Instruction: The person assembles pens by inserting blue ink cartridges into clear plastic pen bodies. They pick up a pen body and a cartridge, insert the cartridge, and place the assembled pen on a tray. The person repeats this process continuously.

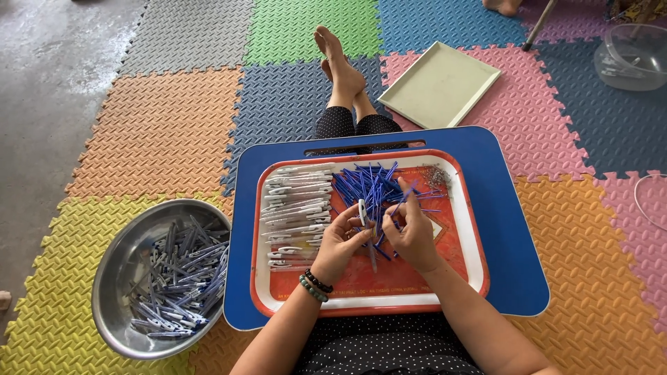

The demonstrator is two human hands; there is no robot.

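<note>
Over the red tray on the blue lap desk, both hands meet at the centre — this looks like the joining step, a pen being put together piece by piece. The left hand pinches a white pen barrel between thumb and fingertips, holding it nearly upright, clip end up. The right hand pinches a thin blue refill, fingers pressed together around it, its far end slanting up and away toward the loose pile of blue refills at the top of the tray. Whether the refill tip is already inside the barrel, I cannot tell — the fingers hide that spot.

By my read, the next move calls for lining the thin refill up with the barrel's narrow opening and keeping both steady.

Left of the hands lies a stack of white barrels, slim with moulded clips, all lying crosswise. A small heap of metal springs sits in the tray's far right corner. On the foam mat floor, a steel bowl holds many pens.
</note>
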